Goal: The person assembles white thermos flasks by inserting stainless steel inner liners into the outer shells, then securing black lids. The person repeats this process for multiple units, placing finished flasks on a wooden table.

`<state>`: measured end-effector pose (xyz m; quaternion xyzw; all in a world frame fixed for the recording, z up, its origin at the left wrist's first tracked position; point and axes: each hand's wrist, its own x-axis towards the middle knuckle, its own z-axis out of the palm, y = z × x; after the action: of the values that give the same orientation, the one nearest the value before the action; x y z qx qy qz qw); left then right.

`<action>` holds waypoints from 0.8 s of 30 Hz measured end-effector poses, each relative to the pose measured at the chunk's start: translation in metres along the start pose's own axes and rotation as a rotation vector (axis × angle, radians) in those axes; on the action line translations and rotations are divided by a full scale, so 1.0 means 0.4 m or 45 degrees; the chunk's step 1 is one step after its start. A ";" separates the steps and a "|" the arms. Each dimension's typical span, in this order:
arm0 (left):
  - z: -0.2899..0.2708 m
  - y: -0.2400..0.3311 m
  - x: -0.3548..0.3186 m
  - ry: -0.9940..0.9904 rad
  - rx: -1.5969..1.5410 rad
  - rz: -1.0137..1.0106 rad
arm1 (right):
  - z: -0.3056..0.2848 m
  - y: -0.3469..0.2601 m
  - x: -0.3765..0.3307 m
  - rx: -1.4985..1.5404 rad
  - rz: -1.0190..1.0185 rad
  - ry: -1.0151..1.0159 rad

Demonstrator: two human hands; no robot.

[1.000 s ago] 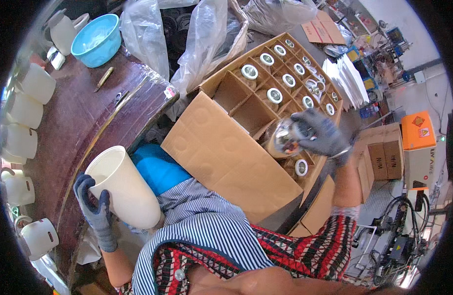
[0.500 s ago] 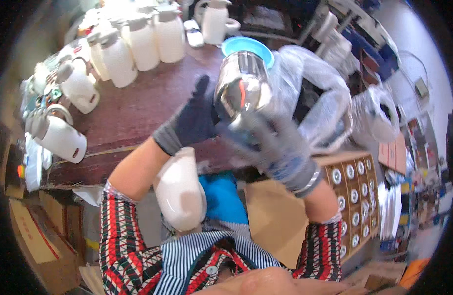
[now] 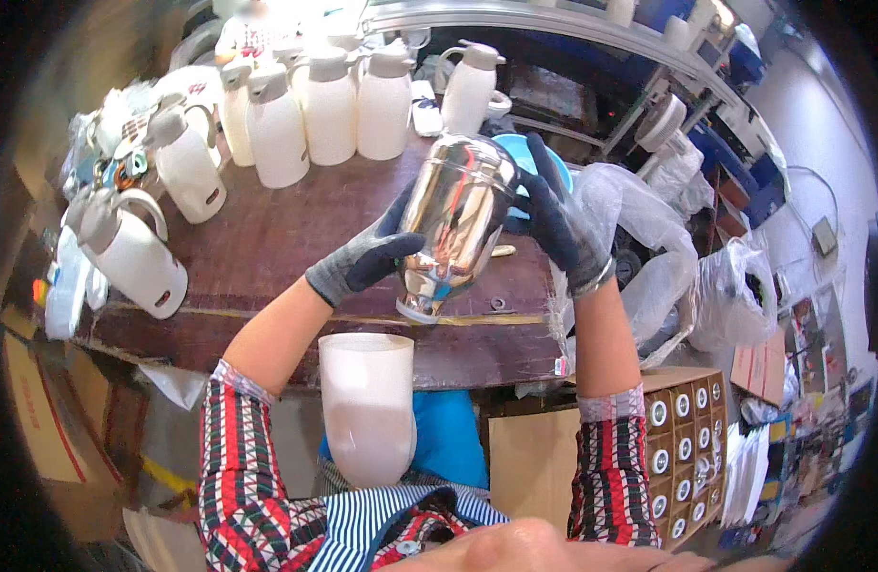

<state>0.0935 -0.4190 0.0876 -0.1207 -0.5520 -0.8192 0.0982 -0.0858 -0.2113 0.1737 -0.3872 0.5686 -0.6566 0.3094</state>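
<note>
A shiny silver glass flask liner is tilted above the table, its narrow neck pointing down toward me. My left hand, in a grey and black glove, grips its left side, thumb in front and the other fingers partly hidden behind it. Against the liner's upper right side rests my gloved right hand, with one finger stretched upward. Below the liner, a white jug body stands at my lap with its open rim up, touched by neither hand.
Several white jugs stand along the far left of the dark red table. A light-blue bowl and clear plastic bags lie beyond my right hand. A divided carton of round-ended items is at lower right.
The liner has turned from neck hidden by my right hand to neck pointing down toward me. My right hand has moved up and right to its side. The jug body now sits more upright.
</note>
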 end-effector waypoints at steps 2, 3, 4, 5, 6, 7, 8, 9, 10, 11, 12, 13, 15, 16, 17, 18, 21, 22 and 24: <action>-0.002 0.017 0.000 0.017 0.237 0.090 | 0.050 -0.059 0.046 -0.289 0.109 -0.050; -0.002 0.026 0.003 0.041 0.279 0.088 | 0.048 -0.047 0.082 -0.417 0.126 -0.075; 0.001 0.042 -0.011 0.045 0.336 0.094 | 0.045 -0.047 0.108 -0.544 0.065 -0.127; -0.013 0.039 -0.022 0.078 0.368 0.070 | 0.072 -0.043 0.119 -0.527 0.065 -0.160; -0.026 0.035 -0.044 0.112 0.401 0.046 | 0.099 -0.033 0.127 -0.509 0.065 -0.196; -0.031 0.027 -0.085 0.159 0.521 0.081 | 0.130 -0.017 0.134 -0.488 0.074 -0.239; -0.055 0.013 -0.131 0.198 0.361 0.049 | 0.151 -0.014 0.127 -0.469 0.073 -0.278; -0.098 -0.006 -0.193 0.233 0.198 0.012 | 0.161 0.008 0.124 -0.430 0.094 -0.264; -0.135 -0.038 -0.241 0.246 0.015 -0.011 | 0.153 0.024 0.113 -0.416 0.121 -0.231; -0.155 -0.074 -0.303 0.574 0.223 -0.096 | 0.145 0.046 0.101 -0.414 0.154 -0.173; -0.143 -0.106 -0.383 0.618 0.164 -0.242 | 0.145 0.070 0.093 -0.404 0.177 -0.126; -0.109 -0.133 -0.435 0.633 0.157 -0.255 | 0.143 0.094 0.092 -0.406 0.196 -0.071; -0.019 -0.173 -0.532 0.669 0.217 -0.170 | 0.157 0.135 0.089 -0.425 0.230 -0.103; 0.017 -0.201 -0.547 0.662 0.256 -0.064 | 0.175 0.128 0.061 -0.449 0.270 -0.104; 0.050 -0.200 -0.546 0.733 0.272 -0.007 | 0.203 0.093 0.024 -0.467 0.325 -0.147; 0.086 -0.184 -0.534 0.798 0.285 0.056 | 0.206 0.088 -0.001 -0.459 0.318 -0.188; 0.203 -0.117 -0.492 0.778 0.825 0.093 | 0.219 -0.005 -0.083 -0.523 0.422 -0.207; 0.242 -0.106 -0.480 0.758 0.996 0.126 | 0.201 -0.010 -0.110 -0.623 0.334 -0.226; 0.314 -0.098 -0.463 0.802 1.007 0.197 | 0.195 -0.059 -0.166 -0.816 0.433 -0.199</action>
<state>0.2693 -0.2826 0.0419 0.1379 -0.7529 -0.5344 0.3585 0.0159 -0.1910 0.1907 -0.4134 0.7761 -0.3530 0.3197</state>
